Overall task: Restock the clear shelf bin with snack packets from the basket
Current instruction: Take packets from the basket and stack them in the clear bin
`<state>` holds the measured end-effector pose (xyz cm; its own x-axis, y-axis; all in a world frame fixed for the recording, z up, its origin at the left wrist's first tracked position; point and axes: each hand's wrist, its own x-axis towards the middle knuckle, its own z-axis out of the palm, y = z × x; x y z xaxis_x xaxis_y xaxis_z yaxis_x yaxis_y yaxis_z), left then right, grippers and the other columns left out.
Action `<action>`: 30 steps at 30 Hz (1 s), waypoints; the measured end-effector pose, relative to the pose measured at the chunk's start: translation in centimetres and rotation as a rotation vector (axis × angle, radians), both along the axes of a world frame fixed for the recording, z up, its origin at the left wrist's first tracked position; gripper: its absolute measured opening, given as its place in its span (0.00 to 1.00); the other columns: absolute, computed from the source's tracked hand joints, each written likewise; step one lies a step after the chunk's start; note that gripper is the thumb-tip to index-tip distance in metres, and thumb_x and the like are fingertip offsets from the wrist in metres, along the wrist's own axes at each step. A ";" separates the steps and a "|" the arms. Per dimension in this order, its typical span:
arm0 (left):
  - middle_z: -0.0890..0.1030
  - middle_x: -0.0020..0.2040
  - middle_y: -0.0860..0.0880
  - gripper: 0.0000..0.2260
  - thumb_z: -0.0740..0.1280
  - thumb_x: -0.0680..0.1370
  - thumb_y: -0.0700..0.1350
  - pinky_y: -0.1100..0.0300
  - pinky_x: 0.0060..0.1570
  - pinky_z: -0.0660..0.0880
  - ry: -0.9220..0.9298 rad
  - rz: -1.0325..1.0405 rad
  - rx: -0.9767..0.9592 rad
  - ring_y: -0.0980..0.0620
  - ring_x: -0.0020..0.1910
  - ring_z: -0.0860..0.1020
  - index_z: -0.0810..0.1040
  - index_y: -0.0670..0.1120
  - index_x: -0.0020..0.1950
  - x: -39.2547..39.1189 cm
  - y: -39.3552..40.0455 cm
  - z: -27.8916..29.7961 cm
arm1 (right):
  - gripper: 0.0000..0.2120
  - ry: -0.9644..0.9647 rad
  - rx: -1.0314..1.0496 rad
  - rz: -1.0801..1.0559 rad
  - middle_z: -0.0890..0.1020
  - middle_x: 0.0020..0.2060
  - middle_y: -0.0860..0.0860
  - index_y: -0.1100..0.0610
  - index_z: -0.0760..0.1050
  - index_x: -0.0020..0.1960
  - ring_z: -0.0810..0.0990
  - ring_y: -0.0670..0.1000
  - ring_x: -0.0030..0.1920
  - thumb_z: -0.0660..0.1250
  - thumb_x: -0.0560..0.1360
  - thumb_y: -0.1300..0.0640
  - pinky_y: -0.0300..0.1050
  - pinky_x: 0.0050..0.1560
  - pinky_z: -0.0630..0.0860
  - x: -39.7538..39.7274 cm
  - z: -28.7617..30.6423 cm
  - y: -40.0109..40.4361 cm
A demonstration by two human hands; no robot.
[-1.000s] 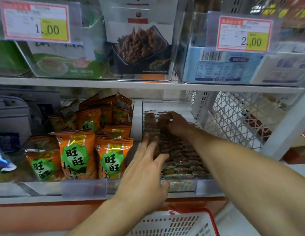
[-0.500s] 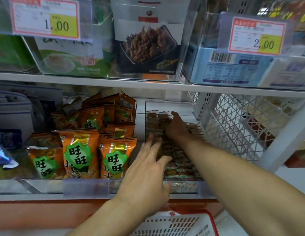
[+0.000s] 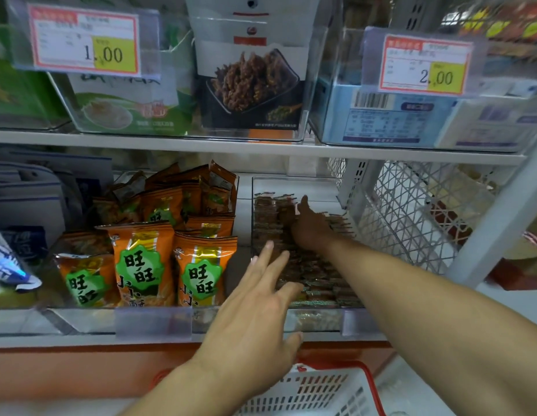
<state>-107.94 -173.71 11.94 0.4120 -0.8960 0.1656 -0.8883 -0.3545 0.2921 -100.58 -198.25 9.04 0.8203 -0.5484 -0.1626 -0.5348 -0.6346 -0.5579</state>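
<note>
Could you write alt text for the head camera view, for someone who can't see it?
A person reaches both hands into a clear shelf bin lined with small dark snack packets: the right hand far back on the packets, the left hand open at the front. Orange snack bags stand to the left, and a red-rimmed white basket sits below.

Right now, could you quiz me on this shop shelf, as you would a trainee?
1. True or false: the right hand reaches deep into the clear bin over the brown snack packets.
2. Which price tag hangs above the orange packets? A) 1.00 tag B) 2.00 tag
3. Fill in: the left hand's fingers are ____.

Key: 1 true; 2 A; 3 spread out straight, holding nothing.
</note>
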 end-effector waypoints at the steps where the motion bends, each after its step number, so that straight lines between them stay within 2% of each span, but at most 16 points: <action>1: 0.43 0.83 0.58 0.29 0.67 0.78 0.60 0.65 0.67 0.27 0.006 -0.020 -0.011 0.62 0.74 0.22 0.65 0.57 0.78 -0.6 0.2 0.1 | 0.40 0.016 0.022 0.018 0.72 0.73 0.59 0.54 0.35 0.82 0.75 0.58 0.68 0.61 0.82 0.60 0.46 0.60 0.72 -0.8 0.6 0.1; 3: 0.55 0.81 0.60 0.23 0.66 0.79 0.58 0.66 0.73 0.32 0.025 -0.051 -0.064 0.64 0.77 0.30 0.70 0.57 0.74 -1.8 0.6 0.2 | 0.36 -0.062 -0.019 0.009 0.66 0.78 0.55 0.51 0.43 0.83 0.69 0.56 0.73 0.60 0.82 0.60 0.45 0.67 0.69 -2.6 2.0 0.6; 4: 0.65 0.76 0.60 0.18 0.66 0.79 0.57 0.66 0.78 0.41 0.044 -0.070 -0.099 0.63 0.80 0.42 0.74 0.57 0.69 -2.3 0.7 0.2 | 0.32 -0.181 -0.063 -0.022 0.65 0.78 0.53 0.51 0.53 0.82 0.67 0.55 0.75 0.60 0.82 0.61 0.44 0.70 0.66 -3.6 2.8 1.1; 5: 0.74 0.68 0.59 0.12 0.66 0.79 0.57 0.64 0.77 0.57 0.068 -0.091 -0.115 0.62 0.76 0.57 0.77 0.57 0.62 -2.8 0.8 0.2 | 0.28 -0.355 -0.082 -0.063 0.70 0.75 0.52 0.52 0.64 0.78 0.69 0.54 0.74 0.60 0.80 0.65 0.42 0.71 0.66 -4.8 3.6 2.0; 6: 0.78 0.58 0.59 0.07 0.67 0.79 0.56 0.61 0.66 0.71 0.088 -0.119 -0.088 0.60 0.67 0.70 0.78 0.57 0.55 -3.2 0.8 0.0 | 0.24 -0.578 -0.097 -0.089 0.77 0.69 0.52 0.53 0.74 0.70 0.74 0.53 0.69 0.59 0.77 0.69 0.42 0.68 0.70 -6.3 4.3 3.3; 7: 0.80 0.51 0.58 0.06 0.67 0.79 0.56 0.57 0.54 0.76 0.103 -0.158 -0.013 0.57 0.56 0.76 0.78 0.56 0.50 -3.5 0.7 -0.2 | 0.22 -0.824 -0.120 -0.089 0.82 0.59 0.51 0.54 0.79 0.60 0.79 0.52 0.61 0.58 0.74 0.72 0.43 0.62 0.75 -7.9 4.9 4.8; 9: 0.82 0.47 0.55 0.08 0.68 0.78 0.56 0.55 0.42 0.75 0.151 -0.214 0.244 0.51 0.47 0.79 0.76 0.53 0.46 -4.3 0.4 -1.8 | 0.17 -1.205 -0.172 0.004 0.83 0.42 0.50 0.55 0.79 0.44 0.81 0.51 0.47 0.58 0.68 0.73 0.45 0.49 0.77 -11.8 5.0 8.1; 11: 0.83 0.51 0.51 0.09 0.70 0.77 0.56 0.56 0.42 0.71 0.206 -0.223 0.503 0.48 0.51 0.79 0.76 0.53 0.49 -5.2 0.3 -5.0 | 0.13 -1.335 -0.165 0.141 0.79 0.35 0.52 0.57 0.76 0.38 0.78 0.52 0.39 0.58 0.65 0.73 0.44 0.43 0.74 -15.5 3.2 11.3; 13: 0.82 0.59 0.48 0.16 0.71 0.79 0.55 0.56 0.48 0.70 0.277 -0.228 0.750 0.46 0.59 0.78 0.78 0.50 0.62 -6.3 0.4 -9.3 | 0.11 -1.209 -0.139 0.198 0.76 0.34 0.52 0.59 0.73 0.36 0.75 0.52 0.37 0.58 0.65 0.72 0.43 0.41 0.71 -18.8 -0.6 13.3; 15: 0.80 0.65 0.45 0.22 0.69 0.80 0.53 0.54 0.53 0.71 0.353 -0.216 0.917 0.43 0.64 0.77 0.74 0.45 0.71 -7.4 1.2 -13.7 | 0.09 -0.855 -0.124 0.190 0.78 0.36 0.52 0.59 0.74 0.37 0.75 0.52 0.40 0.59 0.67 0.71 0.44 0.43 0.72 -21.3 -5.7 14.1; 18: 0.77 0.69 0.42 0.22 0.68 0.81 0.50 0.51 0.60 0.75 0.437 -0.085 0.941 0.41 0.65 0.76 0.72 0.42 0.72 -8.7 3.2 -20.1 | 0.08 0.211 -0.041 0.269 0.80 0.57 0.55 0.57 0.75 0.56 0.78 0.56 0.56 0.62 0.78 0.63 0.48 0.54 0.74 -25.1 -14.8 12.8; 20: 0.74 0.72 0.41 0.24 0.68 0.79 0.46 0.52 0.62 0.73 0.511 0.013 0.904 0.41 0.68 0.74 0.69 0.44 0.75 -9.8 4.7 -23.8 | 0.20 0.709 0.003 0.375 0.74 0.67 0.59 0.59 0.68 0.69 0.76 0.59 0.63 0.65 0.79 0.55 0.48 0.61 0.73 -28.4 -20.3 12.0; 22: 0.72 0.73 0.43 0.29 0.69 0.78 0.45 0.54 0.63 0.72 0.574 0.073 0.886 0.43 0.70 0.73 0.66 0.47 0.78 -11.0 6.0 -26.8 | 0.28 0.833 0.094 0.342 0.68 0.72 0.60 0.56 0.61 0.77 0.74 0.62 0.67 0.65 0.80 0.54 0.51 0.64 0.72 -31.0 -23.9 12.1; 24: 0.69 0.75 0.45 0.32 0.70 0.77 0.45 0.52 0.66 0.72 0.589 0.093 0.875 0.43 0.71 0.72 0.63 0.50 0.79 -11.8 6.7 -29.3 | 0.28 0.811 0.101 0.355 0.62 0.77 0.60 0.54 0.57 0.80 0.68 0.64 0.73 0.62 0.82 0.55 0.56 0.70 0.69 -32.1 -26.9 12.9; 27: 0.59 0.80 0.45 0.36 0.72 0.75 0.47 0.48 0.70 0.71 0.577 0.088 0.852 0.43 0.76 0.64 0.60 0.50 0.81 -12.4 6.8 -32.5 | 0.26 0.790 -0.112 0.559 0.59 0.78 0.58 0.51 0.59 0.78 0.62 0.63 0.76 0.60 0.82 0.54 0.61 0.69 0.67 -32.6 -30.5 14.6; 30: 0.48 0.84 0.46 0.37 0.71 0.76 0.51 0.46 0.74 0.66 0.587 0.130 0.785 0.44 0.82 0.53 0.57 0.52 0.81 -12.6 6.1 -35.0 | 0.27 0.858 -0.226 0.650 0.50 0.81 0.58 0.51 0.55 0.80 0.51 0.67 0.79 0.59 0.83 0.56 0.69 0.70 0.62 -32.8 -33.5 15.8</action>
<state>-120.58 -167.61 -23.02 0.3415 -0.6062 -0.7183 -0.6181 -0.7206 0.3142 -133.39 -182.49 -24.43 0.6254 -0.1420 -0.7673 -0.2161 -0.9764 0.0046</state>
